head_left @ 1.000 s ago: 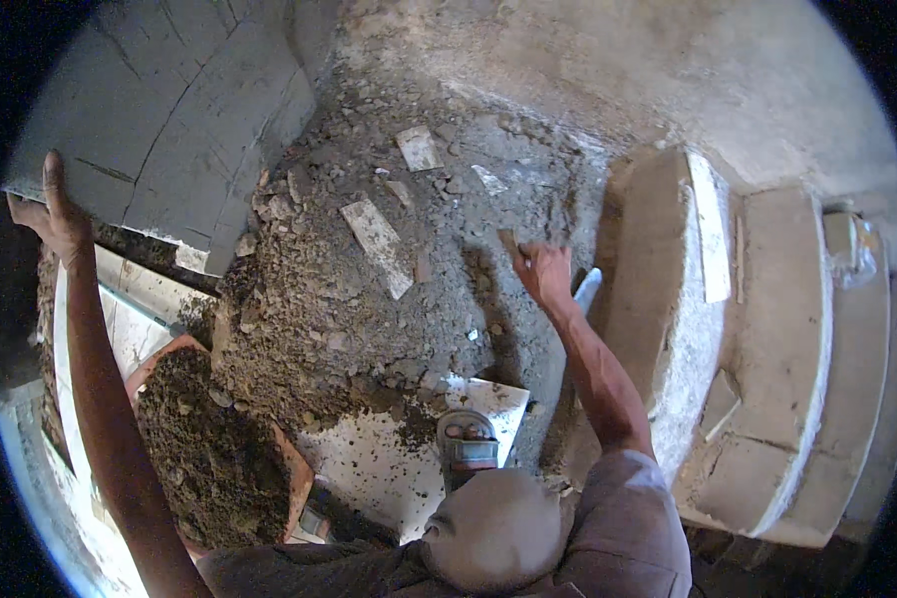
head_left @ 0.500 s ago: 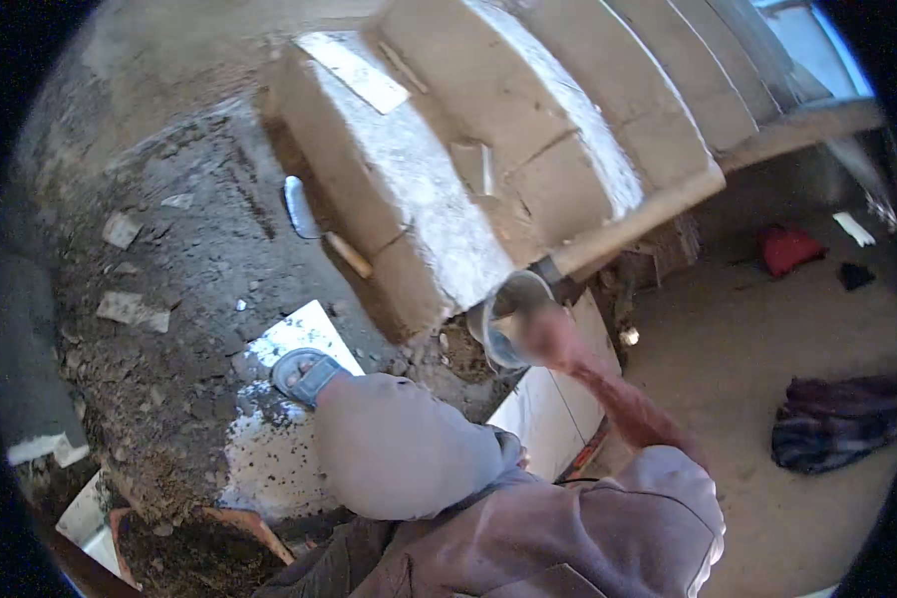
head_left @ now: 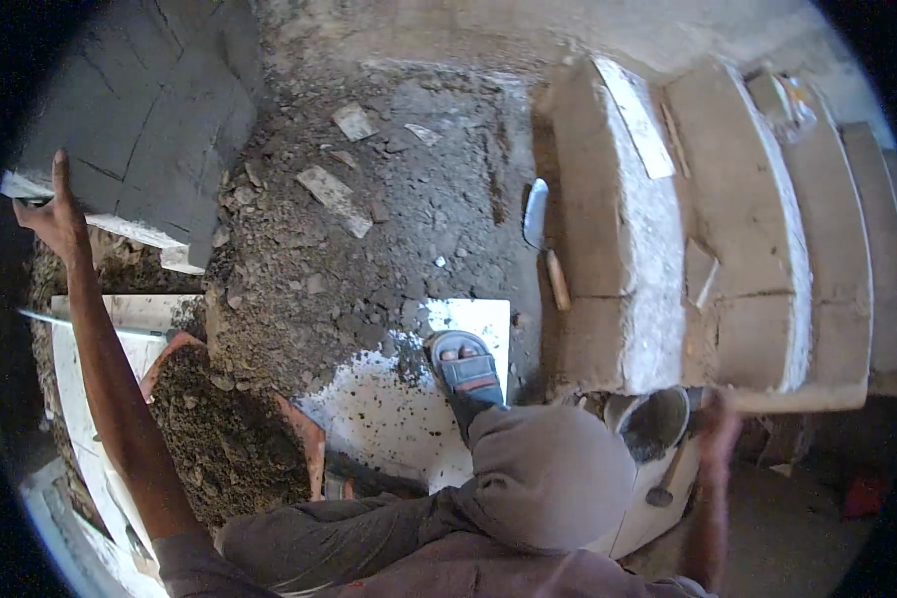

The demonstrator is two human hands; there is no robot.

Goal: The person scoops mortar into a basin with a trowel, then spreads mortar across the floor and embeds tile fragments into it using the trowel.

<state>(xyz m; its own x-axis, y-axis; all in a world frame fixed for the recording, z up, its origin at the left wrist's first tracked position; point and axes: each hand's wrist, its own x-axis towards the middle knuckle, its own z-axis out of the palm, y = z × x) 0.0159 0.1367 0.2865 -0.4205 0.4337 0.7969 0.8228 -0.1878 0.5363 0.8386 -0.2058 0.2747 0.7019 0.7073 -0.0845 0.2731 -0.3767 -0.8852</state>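
While we are crouching above the rubble, our left hand is reaching up at the far left of the frame, its fingers spread loose and holding nothing, the palm leaning against the edge of the grey tiled wall. At the lower right, our right hand is blurred by motion. It is at the rim of a small grey bucket, and it seems to be clenched on the rim or a handle, but we cannot tell this for sure.

Compared with a second ago, the right hand is no longer out over the rubble pile in the middle; it has come down to the bucket beside the lowest concrete step. The left hand is still in the same place on the wall. So we are judging that the work is passing from the rubble to the bucket.

A trowel is lying untouched against the step, in the centre. Our sandalled foot is standing on a white board, and an orange pan of soil is at the lower left.
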